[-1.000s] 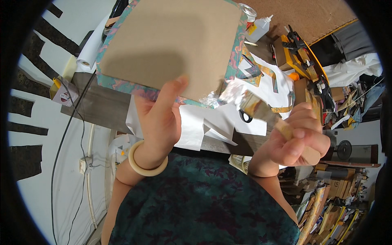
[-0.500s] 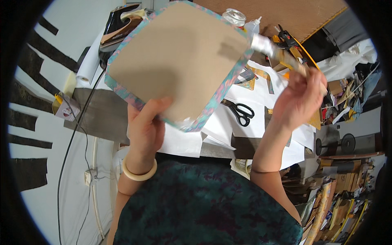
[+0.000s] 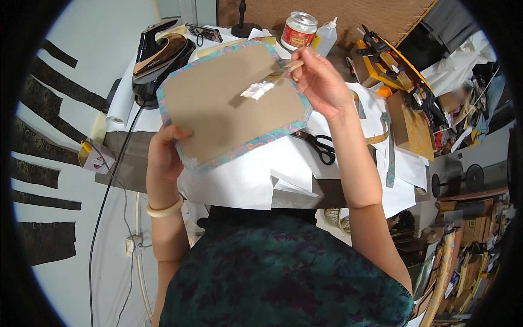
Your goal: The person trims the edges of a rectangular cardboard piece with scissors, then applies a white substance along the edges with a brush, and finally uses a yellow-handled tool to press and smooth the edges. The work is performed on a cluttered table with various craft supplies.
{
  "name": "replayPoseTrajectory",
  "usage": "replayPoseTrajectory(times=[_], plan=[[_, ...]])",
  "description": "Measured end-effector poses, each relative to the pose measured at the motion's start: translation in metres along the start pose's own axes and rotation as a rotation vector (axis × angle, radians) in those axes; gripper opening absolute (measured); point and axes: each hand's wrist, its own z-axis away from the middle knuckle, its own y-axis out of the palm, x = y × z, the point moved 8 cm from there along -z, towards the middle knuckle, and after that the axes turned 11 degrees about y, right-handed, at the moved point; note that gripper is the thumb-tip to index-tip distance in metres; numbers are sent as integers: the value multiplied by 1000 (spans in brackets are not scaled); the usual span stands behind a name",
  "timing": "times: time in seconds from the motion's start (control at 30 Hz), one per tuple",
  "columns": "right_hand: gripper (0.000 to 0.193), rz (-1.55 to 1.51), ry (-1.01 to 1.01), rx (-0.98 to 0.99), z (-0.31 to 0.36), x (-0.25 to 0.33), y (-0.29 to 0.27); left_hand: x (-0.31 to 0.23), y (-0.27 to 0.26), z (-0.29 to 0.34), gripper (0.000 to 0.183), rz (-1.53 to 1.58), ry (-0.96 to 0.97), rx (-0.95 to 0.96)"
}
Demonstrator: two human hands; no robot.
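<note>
A tan board [image 3: 218,109] with rounded corners, edged in blue and pink patterned fabric, is held tilted above the table. My left hand [image 3: 165,151] is closed on its lower left corner, the thumb on the tan face and the fingers hidden beneath. Between the thumb and fingers of my right hand [image 3: 321,79] is the handle of a flat brush [image 3: 280,74]. White paste coats its bristles, which are over the upper right part of the board and cast a shadow there; I cannot tell if they touch. A whitish smear shows near the board's lower left corner.
Black scissors [image 3: 321,148] lie on white paper [image 3: 234,188] below the board. Behind it are a glass jar [image 3: 299,31], a squeeze bottle [image 3: 326,37] and a phone [image 3: 204,32]. An iron [image 3: 160,62] stands at left, its cord hanging down. A yellow tool box [image 3: 376,68] is at right.
The board has come down and turned, lying flatter to my view. My right hand has brought the brush leftward, from beyond the board's right edge to over its tan face.
</note>
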Motion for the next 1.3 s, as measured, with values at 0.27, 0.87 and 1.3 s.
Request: replayPoseTrajectory(times=[0.27, 0.87, 1.3], plan=[[25, -361, -74, -267, 2, -63, -13, -4, 43, 24, 94, 801, 233, 362], [21, 644, -853, -475, 140, 11, 81, 9, 63, 30, 34, 274, 334, -284], [32, 1093, -781, -359, 159, 3, 111, 3, 75, 42, 28, 216, 337, -333]])
